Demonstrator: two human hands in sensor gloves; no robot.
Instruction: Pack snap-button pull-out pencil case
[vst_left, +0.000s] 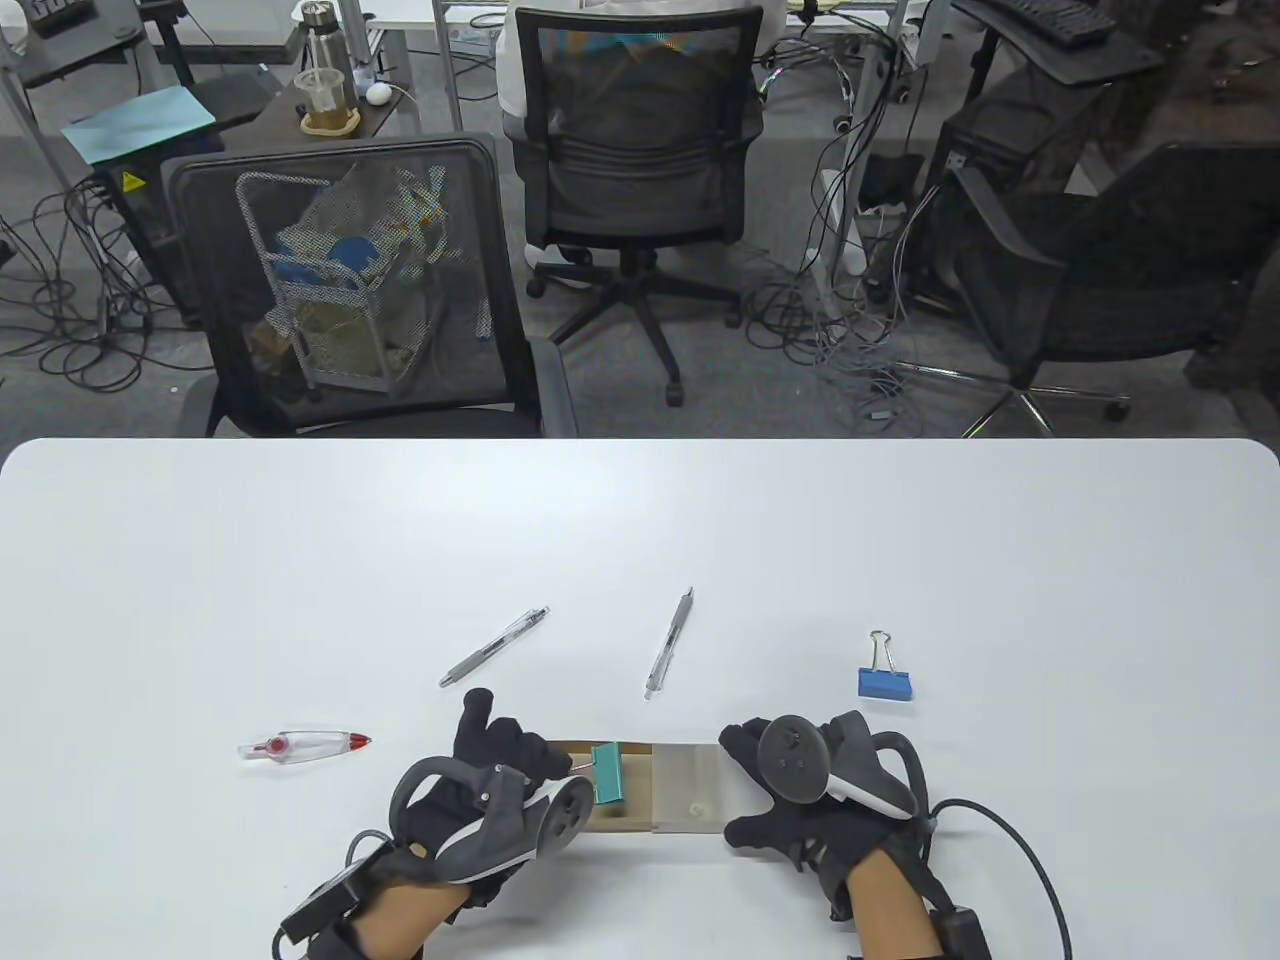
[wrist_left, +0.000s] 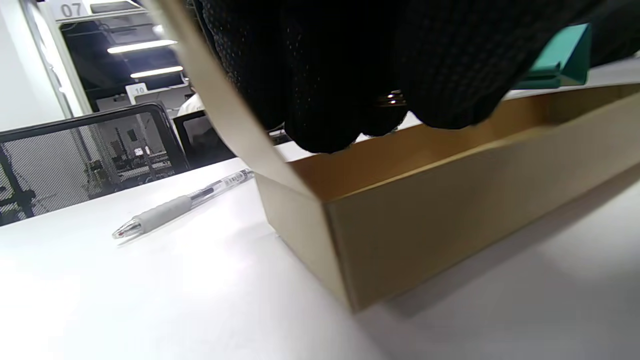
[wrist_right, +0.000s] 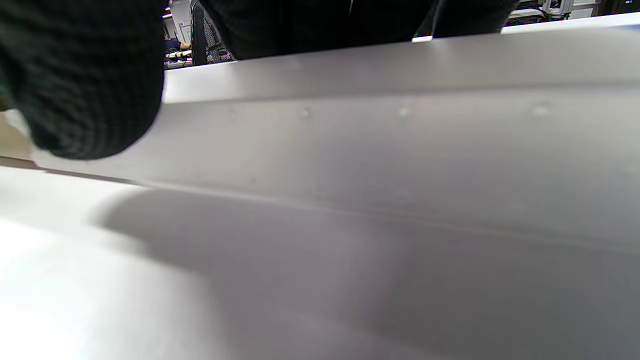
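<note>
We see the case at the table's 6 o'clock, our left hand pinching a teal clip over its open tray, our right hand gripping its grey sleeve, pens at 12.

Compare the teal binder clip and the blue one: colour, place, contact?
The teal binder clip sits over the pencil case's open brown tray, gripped by the left hand; the blue binder clip lies on the table, untouched, right of the pens. Both look similar in shape and size.
</note>
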